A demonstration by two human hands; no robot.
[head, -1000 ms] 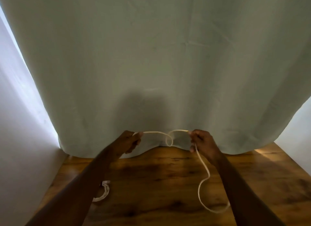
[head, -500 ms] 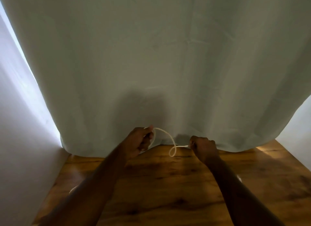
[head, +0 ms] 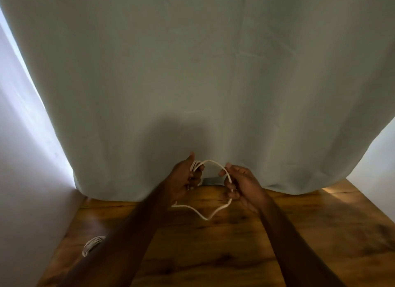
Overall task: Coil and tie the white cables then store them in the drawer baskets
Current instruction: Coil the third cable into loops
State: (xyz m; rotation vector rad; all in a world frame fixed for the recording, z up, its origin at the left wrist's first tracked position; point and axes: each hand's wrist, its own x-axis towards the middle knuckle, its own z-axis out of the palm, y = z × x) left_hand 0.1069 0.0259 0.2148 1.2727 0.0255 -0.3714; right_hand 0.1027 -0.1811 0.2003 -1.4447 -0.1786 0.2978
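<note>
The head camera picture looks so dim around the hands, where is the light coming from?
Head view: daylight leaks round the curtain at its left and right edges; the curtain blocks the rest, so both hands, left and right, and the white cable sit in shade, with a soft shadow on the cloth above them.

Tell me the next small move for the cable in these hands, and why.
Probably lay the next loop onto the left hand. It already grips a few wraps of the white cable, the right hand pinches the arc between them, and a loose tail still sags over the wooden table.

Pale curtain (head: pixel 192 73) above wooden table (head: pixel 320 233).
</note>
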